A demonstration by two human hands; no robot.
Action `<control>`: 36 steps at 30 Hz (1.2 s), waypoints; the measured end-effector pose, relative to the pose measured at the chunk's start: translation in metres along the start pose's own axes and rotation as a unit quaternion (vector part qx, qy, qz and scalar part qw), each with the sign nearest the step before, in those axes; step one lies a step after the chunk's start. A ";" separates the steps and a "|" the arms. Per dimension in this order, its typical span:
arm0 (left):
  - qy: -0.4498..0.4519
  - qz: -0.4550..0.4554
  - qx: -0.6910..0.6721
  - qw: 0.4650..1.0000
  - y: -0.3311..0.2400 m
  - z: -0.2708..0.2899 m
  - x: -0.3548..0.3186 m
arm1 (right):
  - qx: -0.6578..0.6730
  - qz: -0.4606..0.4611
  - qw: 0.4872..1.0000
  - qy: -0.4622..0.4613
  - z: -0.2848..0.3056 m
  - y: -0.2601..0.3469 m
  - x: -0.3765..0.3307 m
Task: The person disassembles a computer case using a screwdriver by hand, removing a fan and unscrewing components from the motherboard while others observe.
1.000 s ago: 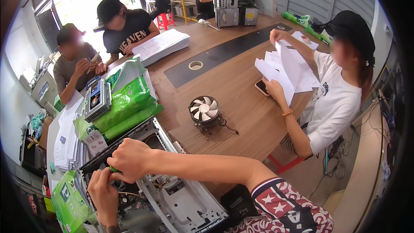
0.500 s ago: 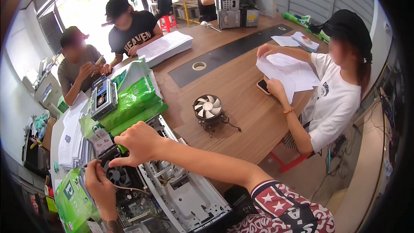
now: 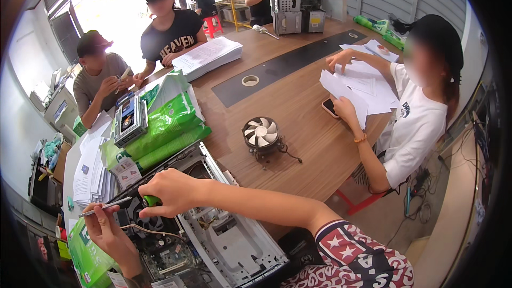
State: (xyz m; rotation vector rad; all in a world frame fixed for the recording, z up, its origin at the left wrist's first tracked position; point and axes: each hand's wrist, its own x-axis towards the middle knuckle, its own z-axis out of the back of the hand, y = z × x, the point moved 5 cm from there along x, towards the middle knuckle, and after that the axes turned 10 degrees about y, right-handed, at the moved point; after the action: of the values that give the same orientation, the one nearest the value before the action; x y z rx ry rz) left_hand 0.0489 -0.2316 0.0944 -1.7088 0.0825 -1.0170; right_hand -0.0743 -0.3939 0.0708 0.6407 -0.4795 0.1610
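Observation:
My left hand (image 3: 106,232) pinches a slim silver metal rod (image 3: 106,206) between thumb and fingertips, above the left side of an open computer case (image 3: 240,242). Closed around a green handle (image 3: 152,200) that looks like a screwdriver's, my right hand (image 3: 173,194) reaches across the case from the right. One end of the rod points at this handle; whether the two are joined I cannot tell. Below the hands, a black cooling fan (image 3: 144,218) and a circuit board (image 3: 170,253) show inside the case, partly covered by my hands and a pale cable.
A loose CPU cooler (image 3: 261,132) stands on the wooden table (image 3: 306,144). Green plastic packs (image 3: 168,128) with a metal drive (image 3: 130,120) on top lie beyond the case. Paper stacks (image 3: 208,57) are farther back. Another person's hands hold papers (image 3: 360,88) at right.
The silver rod has come into sight in my left hand, which has shifted left and down a little. My right hand has lowered, and its green handle shows more. The view has shifted slightly.

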 end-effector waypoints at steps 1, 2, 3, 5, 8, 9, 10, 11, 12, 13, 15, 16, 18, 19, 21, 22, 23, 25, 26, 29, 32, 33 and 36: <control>0.013 0.017 -0.026 0.999 0.003 0.001 0.000 | -0.001 0.000 1.000 0.000 -0.001 -0.001 0.000; 0.012 0.017 -0.026 0.999 0.003 -0.001 -0.001 | 0.001 0.000 1.000 -0.008 -0.002 -0.002 0.001; 0.024 0.018 -0.029 0.999 0.004 -0.003 -0.002 | 0.003 -0.001 1.000 -0.015 -0.003 -0.002 0.001; 0.035 0.019 -0.032 0.999 0.005 -0.009 -0.006 | 0.003 -0.003 1.000 -0.008 -0.004 -0.002 0.003; 0.063 0.040 -0.047 0.996 0.007 -0.022 -0.011 | 0.003 -0.006 1.000 0.002 -0.005 -0.001 0.002; 0.059 0.039 -0.043 0.997 0.006 -0.023 -0.012 | 0.002 -0.005 1.000 0.009 -0.005 -0.001 0.001; 0.056 0.038 -0.039 0.997 0.005 -0.024 -0.012 | 0.002 -0.006 1.000 0.009 -0.006 -0.001 0.001; 0.056 0.039 -0.039 0.997 0.006 -0.024 -0.012 | 0.000 -0.007 1.000 0.009 -0.008 -0.002 0.001; 0.058 0.028 -0.024 0.998 0.004 -0.023 -0.011 | -0.001 -0.006 1.000 0.008 -0.008 -0.001 0.002; 0.060 0.017 -0.009 0.998 0.002 -0.022 -0.011 | 0.000 -0.005 1.000 0.007 -0.007 0.000 0.002; 0.079 0.003 0.031 0.996 -0.002 -0.022 -0.010 | 0.010 -0.036 0.999 0.016 -0.005 -0.002 0.001; 0.099 -0.012 0.068 0.993 -0.005 -0.023 -0.010 | 0.012 -0.035 0.999 0.016 -0.005 -0.002 0.002; 0.101 -0.027 0.082 0.991 -0.013 -0.026 -0.010 | 0.006 -0.031 0.999 0.007 -0.005 -0.002 0.003; 0.103 -0.042 0.095 0.989 -0.015 -0.028 -0.011 | 0.006 -0.032 0.999 0.007 -0.004 -0.002 0.002; 0.112 -0.031 0.081 0.990 -0.014 -0.028 -0.011 | 0.015 -0.030 0.999 0.003 -0.003 -0.001 0.002; 0.120 -0.021 0.067 0.990 -0.013 -0.028 -0.012 | 0.016 -0.030 0.999 0.003 -0.004 -0.003 0.001; 0.120 -0.020 0.067 0.990 -0.012 -0.027 -0.012 | 0.011 -0.018 1.000 -0.003 -0.005 -0.004 0.000; 0.116 -0.022 0.059 0.991 -0.011 -0.024 -0.012 | 0.005 -0.003 1.000 -0.008 -0.007 -0.002 0.002; 0.115 -0.023 0.060 0.991 -0.012 -0.023 -0.012 | 0.008 0.007 1.000 -0.014 -0.007 0.000 0.003; 0.117 -0.018 0.042 0.992 -0.014 -0.024 -0.012 | 0.018 0.015 1.000 -0.016 -0.009 0.001 0.002; 0.082 -0.034 0.046 0.995 -0.012 -0.025 -0.012 | 0.028 0.006 1.000 0.000 -0.005 0.002 0.001; 0.080 -0.034 0.047 0.995 -0.013 -0.022 -0.011 | 0.037 -0.001 0.999 0.009 -0.005 0.003 0.002; 0.103 -0.036 0.058 0.992 -0.019 -0.020 -0.010 | 0.030 -0.005 1.000 0.002 -0.006 0.003 0.004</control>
State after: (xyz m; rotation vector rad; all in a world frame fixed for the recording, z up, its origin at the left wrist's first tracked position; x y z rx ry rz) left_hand 0.0211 -0.2337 0.1047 -1.5073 0.0933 -1.2264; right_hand -0.0693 -0.3880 0.0699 0.7015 -0.4688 0.1672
